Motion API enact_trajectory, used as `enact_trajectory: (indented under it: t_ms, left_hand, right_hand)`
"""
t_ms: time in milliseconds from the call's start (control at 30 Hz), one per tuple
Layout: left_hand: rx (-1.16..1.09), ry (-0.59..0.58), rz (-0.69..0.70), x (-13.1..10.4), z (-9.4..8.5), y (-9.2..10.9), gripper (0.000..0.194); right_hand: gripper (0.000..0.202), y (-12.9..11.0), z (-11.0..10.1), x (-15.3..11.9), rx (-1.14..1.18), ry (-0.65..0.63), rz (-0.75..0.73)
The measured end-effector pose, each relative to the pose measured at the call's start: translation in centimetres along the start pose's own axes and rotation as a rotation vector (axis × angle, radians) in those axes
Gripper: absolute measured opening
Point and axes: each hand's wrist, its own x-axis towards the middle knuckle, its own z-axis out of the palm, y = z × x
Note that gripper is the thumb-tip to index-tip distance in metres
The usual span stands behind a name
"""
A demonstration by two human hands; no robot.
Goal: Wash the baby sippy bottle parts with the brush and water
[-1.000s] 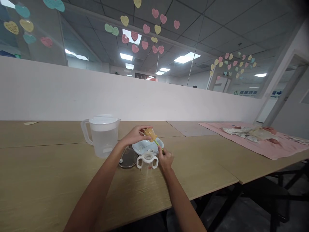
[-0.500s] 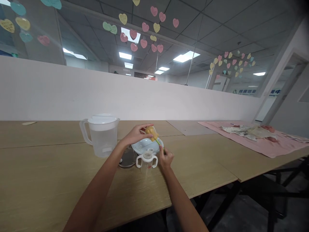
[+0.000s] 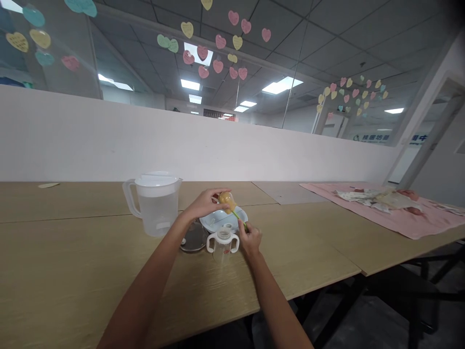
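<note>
My left hand [image 3: 207, 203] is closed around a clear dome-shaped cap [image 3: 232, 198], held over a pale bowl [image 3: 209, 223]. A yellow sponge head [image 3: 225, 199] shows at the cap, apparently inside it. From it a thin green handle [image 3: 238, 217] slants down to my right hand [image 3: 251, 239], whose fingers grip this sponge brush. Just below my hands stands a clear baby bottle [image 3: 222, 252], upright and uncapped, with two white handles. A small clear piece lies in the bowl. Beside the bottle, partly behind my left forearm, is a round dark dish or lid [image 3: 194, 238].
A lidded clear pitcher [image 3: 159, 208] of water stands left of my left hand. A pink cloth [image 3: 399, 228] with clothing and a doll-like figure on it covers the table's right end. A white half-wall [image 3: 218, 150] borders the table's back.
The yellow sponge head has shifted slightly against the cap, and my right hand has moved little. The whole view has drifted slightly, putting things a bit farther right.
</note>
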Motion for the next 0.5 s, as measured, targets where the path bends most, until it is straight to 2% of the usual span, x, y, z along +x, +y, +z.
enact_trajectory:
  t_ms: [133, 333, 500]
  left_hand:
    - [-0.002, 0.011, -0.016, 0.2, -0.2, -0.7, 0.062]
    - [-0.031, 0.001, -0.024, 0.3, -0.4, -0.9, 0.062]
    - [-0.181, -0.048, -0.002, 0.0, -0.3, 0.1, 0.066]
  right_hand:
    - [0.059, -0.2, 0.0, 0.0, 0.023, -0.004, -0.006]
    - [0.062, -0.6, 0.2, 0.2, 0.055, -0.022, 0.161]
    - [0.060, -0.4, 0.3, 0.0, 0.060, -0.030, 0.107]
